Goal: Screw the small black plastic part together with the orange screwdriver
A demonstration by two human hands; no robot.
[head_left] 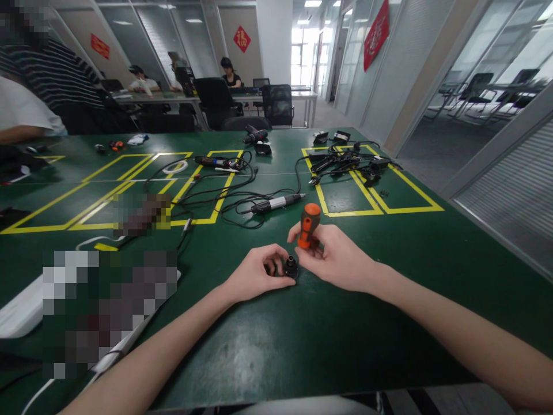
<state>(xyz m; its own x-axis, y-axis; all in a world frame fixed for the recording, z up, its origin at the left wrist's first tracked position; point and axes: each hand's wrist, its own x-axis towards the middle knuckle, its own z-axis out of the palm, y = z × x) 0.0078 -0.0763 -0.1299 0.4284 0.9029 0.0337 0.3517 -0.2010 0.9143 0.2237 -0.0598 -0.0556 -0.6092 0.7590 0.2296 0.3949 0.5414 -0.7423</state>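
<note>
My left hand (261, 271) curls around a small round black part (291, 267) with a raised metal-looking centre, steadying it on the green table. Just right of it, my right hand (330, 253) grips a stubby screwdriver (310, 222) with an orange and dark grey handle, held upright. Its lower end sits close above and beside the black part; fingers hide the tip, so I cannot tell whether the two touch.
Ahead lie a grey-and-black electric screwdriver (276, 203), another corded tool (216, 162), a power drill (254, 135) and a tangle of black cables (345, 161). Yellow tape (354, 213) marks rectangles on the green table (345, 334). People sit at the far desks and left.
</note>
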